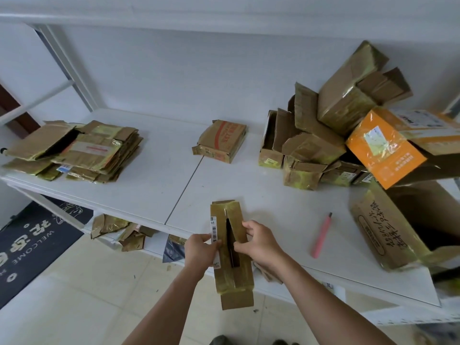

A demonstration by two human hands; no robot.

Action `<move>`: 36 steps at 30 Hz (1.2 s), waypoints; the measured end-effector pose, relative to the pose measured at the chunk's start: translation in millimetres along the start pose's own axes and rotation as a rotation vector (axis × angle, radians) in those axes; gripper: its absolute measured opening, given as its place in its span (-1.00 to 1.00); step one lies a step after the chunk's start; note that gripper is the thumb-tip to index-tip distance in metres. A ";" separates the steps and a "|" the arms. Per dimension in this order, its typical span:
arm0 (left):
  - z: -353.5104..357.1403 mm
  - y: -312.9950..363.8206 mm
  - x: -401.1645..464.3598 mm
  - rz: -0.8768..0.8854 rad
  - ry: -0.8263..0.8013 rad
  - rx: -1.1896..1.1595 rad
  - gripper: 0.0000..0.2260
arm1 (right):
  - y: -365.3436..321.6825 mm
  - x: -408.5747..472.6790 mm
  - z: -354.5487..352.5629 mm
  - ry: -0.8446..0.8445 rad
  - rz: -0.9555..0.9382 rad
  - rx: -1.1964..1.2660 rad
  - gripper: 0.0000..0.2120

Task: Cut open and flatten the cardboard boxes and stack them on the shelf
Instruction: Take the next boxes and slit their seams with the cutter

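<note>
both hands part the slit in a narrow taped box at the shelf edge

a person holds a narrow cardboard box (pixel 232 247) over the front edge of the white shelf (pixel 154 185), its long side running away from the body. the box is wrapped in yellowish tape, and a dark slit runs down the middle of its top face. the left hand (pixel 200 249) grips the left side of the box, the fingers curled round the edge beside a white barcode label (pixel 213 229). the right hand (pixel 260 241) grips the right side, thumb at the lip of the slit and fingers curled over the flap. the near end of the box hangs past the shelf edge, above the tiled floor (pixel 82 290).

a pink utility knife (pixel 321 236) lies on the shelf to the right of the hands, apart from them. at the far left of the shelf sits a stack of flattened boxes (pixel 77 151). near the middle back lies a single flattened box with red print (pixel 221 140). on the right a pile of unflattened boxes (pixel 323 135) is heaped up, an orange box (pixel 384 150) tilted at its right side, and a large open box with handwriting (pixel 388 232) stands in front of it. on the lower shelf lie cardboard scraps (pixel 119 232). a dark welcome mat (pixel 32 242) lies on the floor at the left.
</note>
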State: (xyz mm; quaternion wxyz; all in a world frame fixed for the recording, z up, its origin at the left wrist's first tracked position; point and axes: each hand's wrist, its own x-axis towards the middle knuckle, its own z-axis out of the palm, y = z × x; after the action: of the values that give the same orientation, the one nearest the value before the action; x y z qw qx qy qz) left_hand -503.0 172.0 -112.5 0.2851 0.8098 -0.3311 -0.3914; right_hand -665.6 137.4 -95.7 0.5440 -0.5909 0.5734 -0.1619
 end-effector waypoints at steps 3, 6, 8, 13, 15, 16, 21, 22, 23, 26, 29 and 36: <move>0.5 -1.0 -1.9 -0.008 0.011 -0.013 -0.62 | 2.1 -0.8 -5.7 -0.048 0.008 0.047 -0.25; 0.9 0.2 -6.0 -0.002 0.020 -0.019 -0.62 | 6.8 -0.3 -12.0 -0.071 0.015 0.075 -0.30; 2.1 4.7 -12.0 0.024 0.032 -0.011 -0.62 | 10.7 -1.7 -15.2 -0.070 0.026 0.118 -0.35; 1.1 30.9 -24.4 0.282 0.075 0.097 -0.79 | -0.8 -5.3 -27.0 0.069 -0.030 0.215 -0.14; 0.7 44.1 -30.0 0.399 0.089 0.109 -0.76 | -16.8 -4.5 -37.8 0.214 -0.109 0.242 -0.03; 1.1 50.2 -33.3 0.436 0.090 0.093 -0.74 | -25.4 -4.1 -43.7 0.281 -0.175 0.243 -0.02; 4.3 69.0 -43.8 0.485 0.027 -0.059 -0.60 | -52.7 -4.6 -69.4 0.471 -0.449 0.073 -0.34; 3.0 73.6 -45.0 0.477 0.020 -0.096 -0.53 | -54.9 -6.3 -72.2 0.491 -0.486 0.056 -0.38; 1.1 78.4 -45.8 0.485 0.021 -0.121 -0.43 | -55.8 -8.1 -74.0 0.502 -0.516 0.047 -0.40; -6.9 95.5 -42.6 0.609 0.017 -0.057 -0.21 | -56.1 -15.4 -71.2 0.498 -0.592 0.055 -0.42; -13.3 108.0 -38.9 0.664 -0.067 -0.005 -0.27 | -54.7 -21.3 -68.1 0.521 -0.614 0.102 -0.43; -12.4 111.2 -34.6 0.686 -0.025 -0.062 -0.33 | -61.3 -31.2 -84.0 0.369 -0.562 0.202 -0.46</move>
State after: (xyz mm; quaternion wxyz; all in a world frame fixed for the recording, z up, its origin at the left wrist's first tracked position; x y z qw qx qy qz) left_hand -544.0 132.1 -10.4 0.4207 0.6373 -0.5755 -0.2927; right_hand -712.4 110.4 -1.5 0.4210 -0.6295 0.4581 -0.4654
